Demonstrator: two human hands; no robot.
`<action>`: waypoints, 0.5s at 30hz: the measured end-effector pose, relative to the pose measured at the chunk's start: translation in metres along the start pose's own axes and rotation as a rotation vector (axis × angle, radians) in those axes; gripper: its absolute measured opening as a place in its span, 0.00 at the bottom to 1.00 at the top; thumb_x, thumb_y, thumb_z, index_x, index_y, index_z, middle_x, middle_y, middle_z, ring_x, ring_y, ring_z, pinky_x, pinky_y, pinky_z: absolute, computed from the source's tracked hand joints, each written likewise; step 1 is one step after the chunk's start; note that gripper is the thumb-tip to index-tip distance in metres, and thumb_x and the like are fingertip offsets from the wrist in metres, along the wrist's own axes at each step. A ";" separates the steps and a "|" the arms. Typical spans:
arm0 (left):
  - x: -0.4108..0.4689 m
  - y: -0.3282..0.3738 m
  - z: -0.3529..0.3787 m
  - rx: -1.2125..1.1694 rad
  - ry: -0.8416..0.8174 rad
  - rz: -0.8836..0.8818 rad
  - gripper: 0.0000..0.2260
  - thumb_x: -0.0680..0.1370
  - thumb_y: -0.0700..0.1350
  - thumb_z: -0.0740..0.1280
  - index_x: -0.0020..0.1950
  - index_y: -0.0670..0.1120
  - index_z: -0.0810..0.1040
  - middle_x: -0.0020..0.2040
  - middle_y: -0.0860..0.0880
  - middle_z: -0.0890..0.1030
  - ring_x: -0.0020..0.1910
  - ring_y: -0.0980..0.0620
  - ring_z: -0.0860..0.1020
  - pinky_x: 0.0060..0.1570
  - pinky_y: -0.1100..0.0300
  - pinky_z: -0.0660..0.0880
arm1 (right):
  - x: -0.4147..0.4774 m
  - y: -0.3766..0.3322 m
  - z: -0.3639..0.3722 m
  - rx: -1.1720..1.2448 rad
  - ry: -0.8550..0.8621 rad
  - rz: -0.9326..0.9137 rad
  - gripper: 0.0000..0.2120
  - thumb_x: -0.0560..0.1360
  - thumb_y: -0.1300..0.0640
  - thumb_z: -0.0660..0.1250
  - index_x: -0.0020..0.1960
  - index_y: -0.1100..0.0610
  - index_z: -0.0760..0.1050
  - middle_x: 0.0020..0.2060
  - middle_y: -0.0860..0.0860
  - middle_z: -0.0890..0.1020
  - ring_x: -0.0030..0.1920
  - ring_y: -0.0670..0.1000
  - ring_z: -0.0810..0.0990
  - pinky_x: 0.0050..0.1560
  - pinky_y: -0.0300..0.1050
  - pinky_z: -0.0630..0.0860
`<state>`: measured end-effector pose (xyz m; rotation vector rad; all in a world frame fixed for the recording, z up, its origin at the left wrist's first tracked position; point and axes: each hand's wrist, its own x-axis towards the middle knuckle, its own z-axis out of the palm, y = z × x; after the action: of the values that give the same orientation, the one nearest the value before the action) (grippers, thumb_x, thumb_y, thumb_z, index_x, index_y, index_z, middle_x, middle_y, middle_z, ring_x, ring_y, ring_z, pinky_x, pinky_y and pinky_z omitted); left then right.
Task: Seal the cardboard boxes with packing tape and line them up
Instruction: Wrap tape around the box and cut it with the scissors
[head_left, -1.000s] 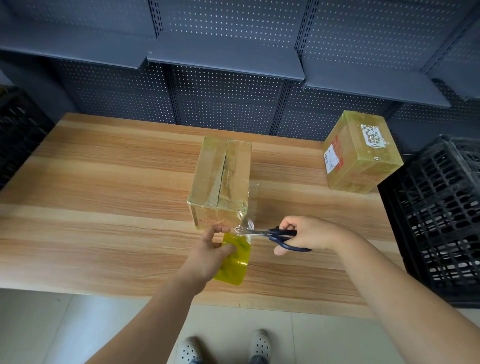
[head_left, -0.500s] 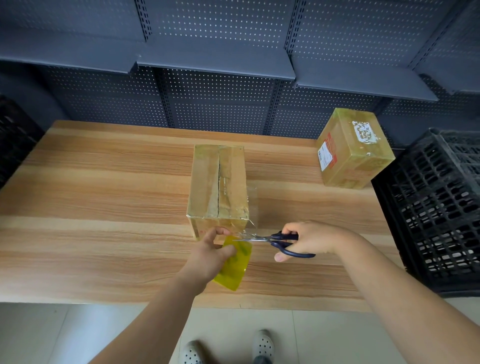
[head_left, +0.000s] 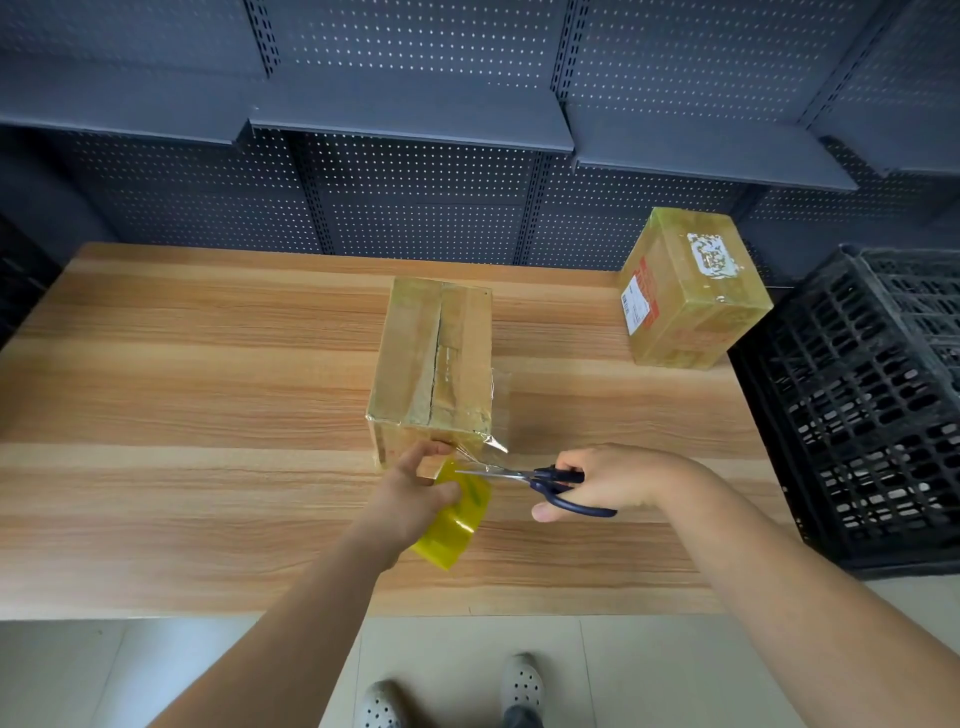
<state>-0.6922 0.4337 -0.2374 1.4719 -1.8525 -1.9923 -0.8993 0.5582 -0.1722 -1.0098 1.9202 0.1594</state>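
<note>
Found brown taped cardboard box (head_left: 436, 358) upright on wooden bench (head_left: 182, 389), clear tape strip (head_left: 480, 448) running from its near right corner to yellow translucent tape roll (head_left: 460, 519). Recorded left grip (head_left: 410, 499) clenched round that roll, right grip (head_left: 608, 478) grasping blue-handled scissors (head_left: 524, 475), blades at the strip. Noted second label-bearing box (head_left: 691, 291) well apart at far right beside black crate (head_left: 857, 405).
</note>
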 end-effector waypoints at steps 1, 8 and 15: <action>0.002 0.001 0.000 -0.001 -0.001 0.001 0.17 0.73 0.41 0.71 0.52 0.63 0.75 0.49 0.44 0.81 0.50 0.41 0.80 0.50 0.48 0.78 | 0.001 0.001 0.000 -0.005 -0.002 0.002 0.26 0.65 0.26 0.67 0.50 0.46 0.72 0.46 0.43 0.76 0.45 0.45 0.75 0.45 0.43 0.69; 0.010 0.002 -0.014 -0.113 0.059 -0.038 0.17 0.65 0.42 0.72 0.50 0.60 0.80 0.46 0.44 0.84 0.43 0.44 0.81 0.44 0.51 0.79 | 0.003 0.023 -0.003 0.009 -0.028 0.063 0.23 0.62 0.24 0.66 0.30 0.42 0.69 0.31 0.42 0.71 0.36 0.47 0.72 0.45 0.43 0.69; 0.013 0.005 -0.033 -0.095 -0.040 -0.009 0.18 0.68 0.38 0.73 0.55 0.55 0.80 0.39 0.45 0.84 0.38 0.48 0.80 0.40 0.58 0.76 | -0.007 0.038 -0.003 0.114 -0.040 0.038 0.20 0.64 0.32 0.74 0.37 0.45 0.71 0.34 0.40 0.73 0.36 0.43 0.72 0.42 0.39 0.67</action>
<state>-0.6812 0.3998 -0.2353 1.4279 -1.7415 -2.0974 -0.9257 0.5855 -0.1759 -0.8883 1.8910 0.0904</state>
